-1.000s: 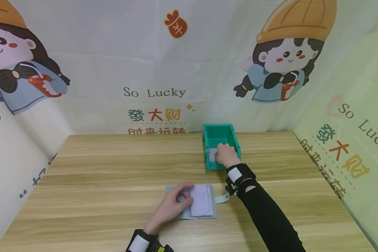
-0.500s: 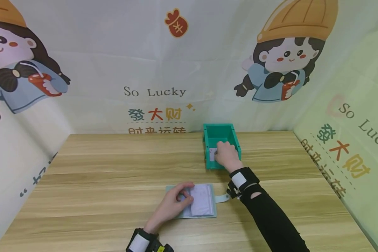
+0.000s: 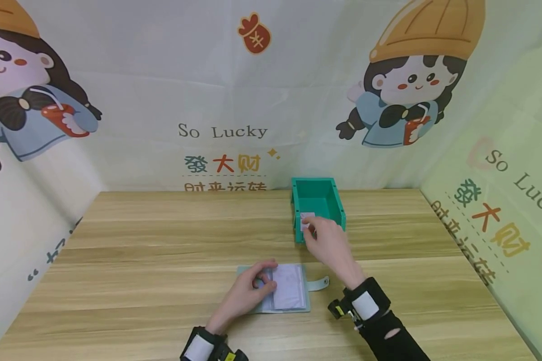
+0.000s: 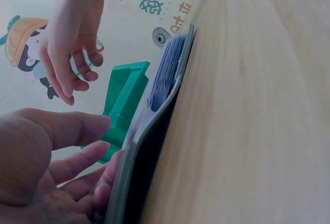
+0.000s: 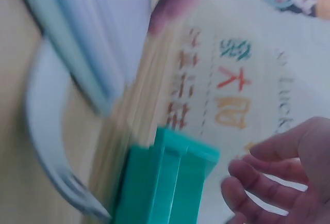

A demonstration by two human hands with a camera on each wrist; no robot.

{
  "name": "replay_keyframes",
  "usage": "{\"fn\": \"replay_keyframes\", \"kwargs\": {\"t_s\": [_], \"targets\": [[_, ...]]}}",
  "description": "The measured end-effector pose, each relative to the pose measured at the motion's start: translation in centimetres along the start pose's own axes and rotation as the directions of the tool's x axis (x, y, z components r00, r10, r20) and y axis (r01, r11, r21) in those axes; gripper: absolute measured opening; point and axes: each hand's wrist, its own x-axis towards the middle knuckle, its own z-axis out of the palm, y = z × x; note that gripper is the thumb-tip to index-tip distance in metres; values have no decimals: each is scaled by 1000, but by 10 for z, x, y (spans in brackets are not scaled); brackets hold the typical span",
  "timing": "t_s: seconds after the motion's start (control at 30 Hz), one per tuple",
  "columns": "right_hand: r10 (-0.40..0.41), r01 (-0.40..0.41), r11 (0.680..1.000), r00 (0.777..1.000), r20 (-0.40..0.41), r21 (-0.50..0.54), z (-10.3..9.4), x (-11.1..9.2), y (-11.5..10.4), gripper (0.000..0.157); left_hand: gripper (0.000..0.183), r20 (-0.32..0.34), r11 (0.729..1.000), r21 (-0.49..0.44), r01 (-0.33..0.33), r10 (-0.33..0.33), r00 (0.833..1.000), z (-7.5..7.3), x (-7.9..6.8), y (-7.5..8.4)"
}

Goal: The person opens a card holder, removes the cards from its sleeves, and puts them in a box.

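Note:
A pale green card holder point(image 3: 308, 301) lies opened out on the table, a stack of thin translucent sleeves point(image 4: 169, 72) on its right side and a snap strap point(image 3: 317, 285) sticking out to the right. My left hand point(image 3: 246, 293) rests on its left cover, fingertips on the inside and thumb raised apart from them. Over the near edge of a green box point(image 3: 318, 190) is my right hand point(image 3: 329, 245), fingers loosely bent, and the wrist views show nothing between them. Beside its fingertips, a small pale printed card point(image 3: 306, 215) lies inside the box.
The box stands at the back of the wooden table point(image 3: 171, 230), close to a printed cloth backdrop point(image 3: 298, 100). Another cloth wall point(image 3: 501, 150) rises along the right side. Each wrist wears a black strapped camera.
My right hand has drawn back from inside the green box toward its near edge, and its fingers have loosened. The left hand and card holder stay in place.

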Motion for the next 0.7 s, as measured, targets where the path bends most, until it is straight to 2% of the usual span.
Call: {"fn": "replay_keyframes", "kwargs": {"t_s": [0.13, 0.23, 0.33, 0.47, 0.7], "targets": [[-31, 15, 995, 988, 153, 103, 5, -25, -8, 18, 42, 2, 1000, 18, 11, -11, 1000, 0, 1, 1], [-73, 36, 989, 963, 258, 146, 13, -39, -10, 20, 41, 1, 999, 27, 19, -20, 1000, -1, 0, 2], [-93, 37, 985, 939, 331, 170, 21, -49, -10, 25, 40, 2, 999, 30, 24, -24, 1000, -1, 0, 2], [-72, 5, 984, 927, 369, 180, 28, -58, -6, 37, 40, 2, 998, 40, 39, -39, 999, -1, 0, 3], [-6, -88, 964, 935, 355, 249, 40, -62, 3, 50, 41, 3, 998, 46, 53, -53, 999, -2, 0, 2]]}}
